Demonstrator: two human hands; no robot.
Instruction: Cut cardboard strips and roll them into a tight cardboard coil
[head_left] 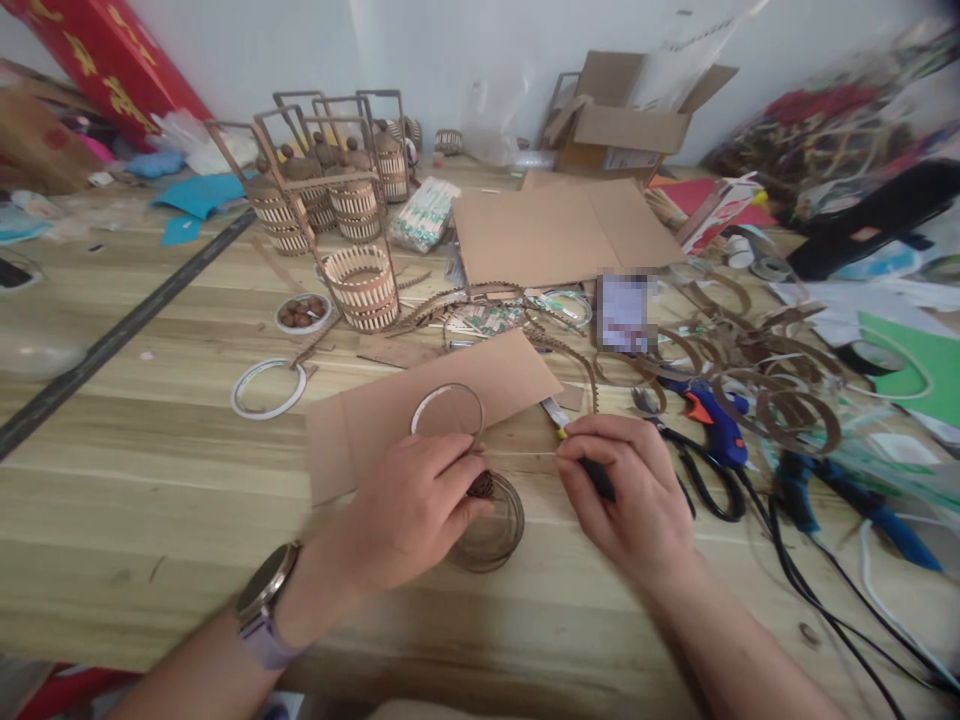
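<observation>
My left hand point(424, 505) is closed, pinching a thin hoop point(448, 388) that stands up above the fingers. A thin pale strip point(521, 454) runs from it across to my right hand point(630, 490), whose thumb and fingers pinch its other end. A knife point(555, 414) with a yellow collar and dark handle shows behind and through the right hand's fingers; I cannot tell whether the palm grips it. Under the left fingers lies a stack of thin brown hoops point(514, 535) with something dark and woven on it. Cardboard point(360, 420) lies behind the hands.
Small slatted baskets point(360, 290) with tall handles stand at back left, near a bowl of brown balls point(303, 312) and a white ring point(240, 395). Rightward lie a blue glue gun point(720, 425), black-handled scissors point(709, 485), blue-handled pliers point(870, 510), cables and curled brown strips point(795, 410).
</observation>
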